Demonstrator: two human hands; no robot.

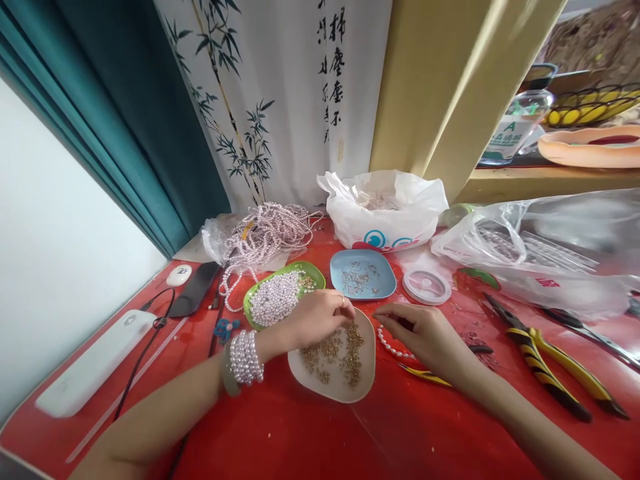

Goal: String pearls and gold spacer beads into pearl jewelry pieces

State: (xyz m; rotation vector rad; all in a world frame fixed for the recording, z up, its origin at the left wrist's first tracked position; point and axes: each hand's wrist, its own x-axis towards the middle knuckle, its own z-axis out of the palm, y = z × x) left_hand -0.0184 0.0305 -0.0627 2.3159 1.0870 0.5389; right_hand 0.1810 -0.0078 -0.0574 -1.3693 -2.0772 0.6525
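My left hand (323,313) is over the upper edge of a cream tray (370,370) that holds small gold beads (353,357). Its fingers are closed together, and what they hold, if anything, is too small to name. To the right of the tray, my right hand (417,327) pinches with thumb and index finger. A curved string of white beads (393,347) hangs or lies beneath these fingertips. White-pink beads (275,298) fill a green tray (249,312) behind my left wrist. Small metal pieces lie in a blue tray (385,283).
Bead strands (273,230) and a white plastic bag (383,207) stand behind the trays. Large pliers (543,360), smaller pliers (425,375) and scissors (595,333) lie right. A phone (194,290) and a white power bank (95,363) lie left.
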